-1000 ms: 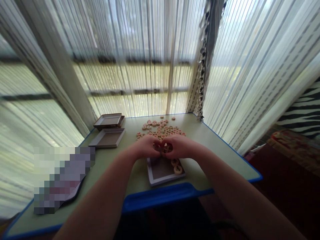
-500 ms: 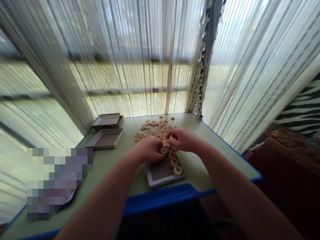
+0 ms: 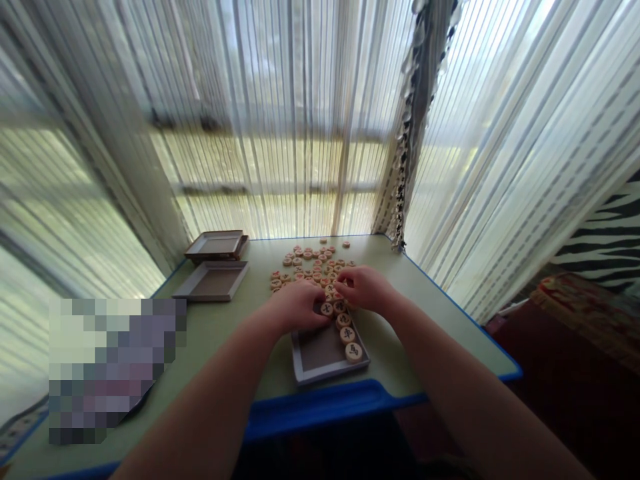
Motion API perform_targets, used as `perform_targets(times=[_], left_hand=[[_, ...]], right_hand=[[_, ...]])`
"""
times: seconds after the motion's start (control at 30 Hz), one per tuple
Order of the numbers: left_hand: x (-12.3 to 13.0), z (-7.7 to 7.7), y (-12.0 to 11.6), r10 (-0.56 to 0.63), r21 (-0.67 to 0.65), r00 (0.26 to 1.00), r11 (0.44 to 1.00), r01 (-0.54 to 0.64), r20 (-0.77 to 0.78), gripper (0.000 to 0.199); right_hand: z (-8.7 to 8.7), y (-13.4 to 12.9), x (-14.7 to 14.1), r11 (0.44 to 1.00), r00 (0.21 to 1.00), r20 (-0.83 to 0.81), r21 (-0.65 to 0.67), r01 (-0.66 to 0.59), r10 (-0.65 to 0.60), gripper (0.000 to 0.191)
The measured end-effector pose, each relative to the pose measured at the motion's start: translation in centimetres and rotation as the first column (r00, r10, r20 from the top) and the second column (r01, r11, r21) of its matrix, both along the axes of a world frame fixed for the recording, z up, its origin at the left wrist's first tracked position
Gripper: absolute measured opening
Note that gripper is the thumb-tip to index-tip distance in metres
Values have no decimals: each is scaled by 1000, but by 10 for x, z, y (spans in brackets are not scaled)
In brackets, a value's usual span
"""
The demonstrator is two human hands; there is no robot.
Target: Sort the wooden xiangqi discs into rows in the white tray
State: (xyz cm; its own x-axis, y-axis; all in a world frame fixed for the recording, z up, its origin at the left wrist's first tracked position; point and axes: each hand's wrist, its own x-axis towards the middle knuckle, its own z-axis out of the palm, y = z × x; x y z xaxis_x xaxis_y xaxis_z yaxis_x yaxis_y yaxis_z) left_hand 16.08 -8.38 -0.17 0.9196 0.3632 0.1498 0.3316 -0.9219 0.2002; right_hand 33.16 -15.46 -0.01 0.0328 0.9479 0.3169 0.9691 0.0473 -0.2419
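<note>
A shallow open box [image 3: 297, 360] lies near the front edge of the table, with a line of round wooden Chinese chess pieces [image 3: 353, 352] along its right side. My left hand [image 3: 295, 305] reaches over the box's far left part, its thumb and fingers closed around a Chinese chess piece [image 3: 327, 309] at the head of the line. Just right of it, my right hand [image 3: 367, 288] has curled fingers by the near edge of the loose pieces [image 3: 317, 265]. Whatever is between those fingertips is hidden.
At the back left stand another shallow tray [image 3: 233, 285] and a stacked box [image 3: 217, 244]. A blurred-out object [image 3: 120, 373] lies at the left. The green table [image 3: 425, 320] has a blue rim, and striped curtains [image 3: 280, 133] hang behind it.
The camera view has tilted up slightly, so the table sits lower. My right hand's fingers have drawn closer together near the loose pieces. My left hand stays at the same piece.
</note>
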Motion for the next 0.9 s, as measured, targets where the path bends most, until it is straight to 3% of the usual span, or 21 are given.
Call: perform_targets(times=[0.27, 0.5, 0.67, 0.73, 0.9], left_hand=[[-4, -1, 2, 21, 14, 1000, 1000, -21, 7, 28], [-9, 1, 4, 58, -91, 997, 994, -54, 41, 62], [-12, 7, 11, 68, -222, 995, 974, -50, 75, 64], [-11, 6, 18, 125, -226, 985, 969, -95, 122, 55], [-5, -12, 41, 323, -52, 913, 946, -320, 251, 44]], right_hand=[[0, 1, 5, 999, 1000, -9, 24, 28, -28, 28], [-1, 0, 10, 999, 999, -30, 29, 38, -37, 28], [-5, 2, 13, 999, 998, -41, 5, 51, -50, 28], [-7, 3, 15, 998, 997, -51, -4, 57, -57, 27], [-9, 6, 7, 1000, 995, -96, 24, 11, -9, 24]])
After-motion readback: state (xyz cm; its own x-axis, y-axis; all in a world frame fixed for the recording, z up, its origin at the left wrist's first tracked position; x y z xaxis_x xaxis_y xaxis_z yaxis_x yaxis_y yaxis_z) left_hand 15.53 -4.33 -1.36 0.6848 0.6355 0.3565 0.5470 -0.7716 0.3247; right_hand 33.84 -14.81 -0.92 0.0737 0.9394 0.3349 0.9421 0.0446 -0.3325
